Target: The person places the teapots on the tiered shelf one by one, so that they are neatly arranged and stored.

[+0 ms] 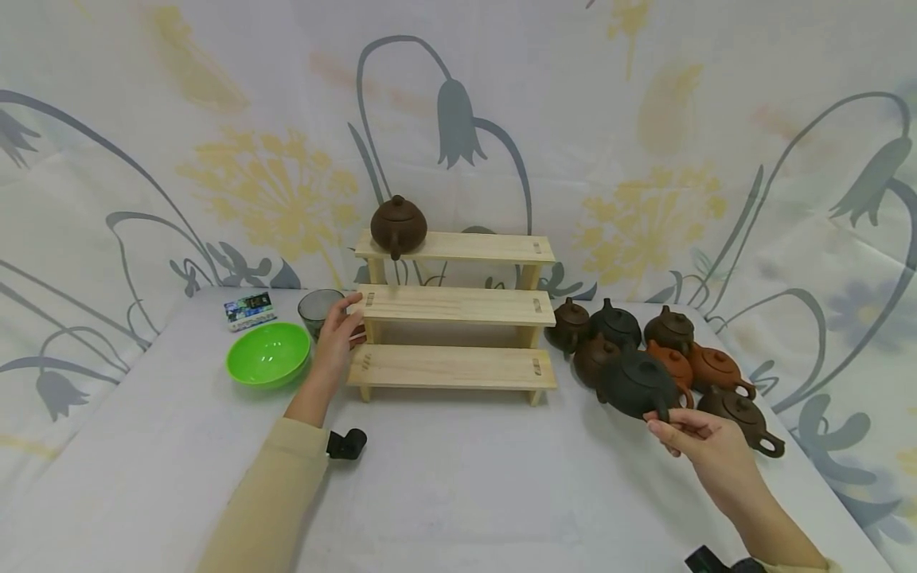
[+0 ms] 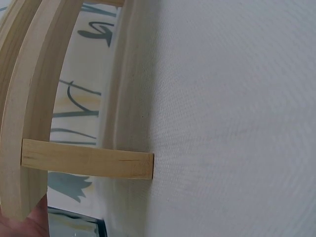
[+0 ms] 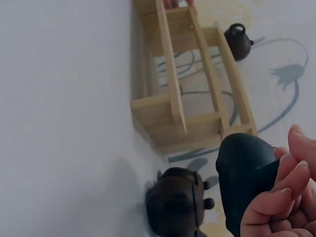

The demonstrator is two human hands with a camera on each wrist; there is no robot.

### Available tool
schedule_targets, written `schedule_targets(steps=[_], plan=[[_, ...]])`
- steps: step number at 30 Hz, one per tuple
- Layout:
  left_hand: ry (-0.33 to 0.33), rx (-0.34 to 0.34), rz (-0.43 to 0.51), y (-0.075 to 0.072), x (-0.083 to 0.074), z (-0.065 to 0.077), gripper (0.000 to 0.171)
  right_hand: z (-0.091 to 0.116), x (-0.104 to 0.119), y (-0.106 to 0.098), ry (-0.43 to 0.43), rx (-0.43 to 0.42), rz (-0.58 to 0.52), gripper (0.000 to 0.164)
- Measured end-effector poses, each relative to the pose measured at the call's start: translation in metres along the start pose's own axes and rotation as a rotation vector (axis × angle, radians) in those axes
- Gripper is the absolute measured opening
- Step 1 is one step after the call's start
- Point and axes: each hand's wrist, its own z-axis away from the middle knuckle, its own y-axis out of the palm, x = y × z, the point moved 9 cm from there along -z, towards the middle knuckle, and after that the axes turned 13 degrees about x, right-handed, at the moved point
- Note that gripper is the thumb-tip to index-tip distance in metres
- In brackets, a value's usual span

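Observation:
At the left end of the three-tier wooden stand (image 1: 451,368), my left hand (image 1: 335,338) grips the edge of the middle shelf. Some of its fingers (image 2: 34,222) show behind a plank in the left wrist view. My right hand (image 1: 705,446) pinches the handle of a black teapot (image 1: 636,383), which is raised off the table in front of the other pots. From the right wrist, the black teapot (image 3: 242,173) looks tilted, with curled fingers around its handle. A brown teapot (image 1: 398,227) stands on the top shelf at its left end.
Several brown, black and orange teapots (image 1: 719,369) cluster right of the stand. On the left are a green bowl (image 1: 268,354), a dark glass cup (image 1: 318,306) and a small printed box (image 1: 249,310). A patterned cloth (image 1: 544,103) hangs behind the white table (image 1: 458,485).

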Motion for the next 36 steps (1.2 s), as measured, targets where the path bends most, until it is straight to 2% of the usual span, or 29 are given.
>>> schedule_targets(steps=[5, 8, 12, 22, 29, 32, 36], plan=[[-0.003, -0.002, -0.001, 0.0, 0.0, 0.0, 0.041, -0.009, 0.02, 0.012, -0.08, 0.003, -0.006, 0.011], [-0.006, -0.006, 0.0, -0.001, 0.001, 0.0, 0.041, -0.013, 0.032, 0.021, -0.129, 0.012, -0.036, 0.004], [-0.003, -0.006, 0.002, -0.001, 0.0, 0.0, 0.042, -0.02, 0.046, 0.034, -0.18, 0.035, -0.09, 0.005], [-0.006, -0.006, -0.005, -0.002, 0.002, 0.0, 0.042, -0.041, 0.069, 0.057, -0.198, 0.06, -0.086, 0.004], [-0.006, 0.001, 0.014, -0.001, 0.002, -0.001, 0.042, -0.056, 0.084, 0.07, -0.237, 0.096, -0.146, 0.003], [-0.007, 0.001, 0.012, -0.001, 0.002, -0.001, 0.042, -0.062, 0.091, 0.074, -0.244, 0.096, -0.162, 0.007], [-0.008, -0.005, 0.006, -0.002, 0.002, -0.001, 0.041, -0.071, 0.101, 0.079, -0.246, 0.094, -0.136, 0.009]])
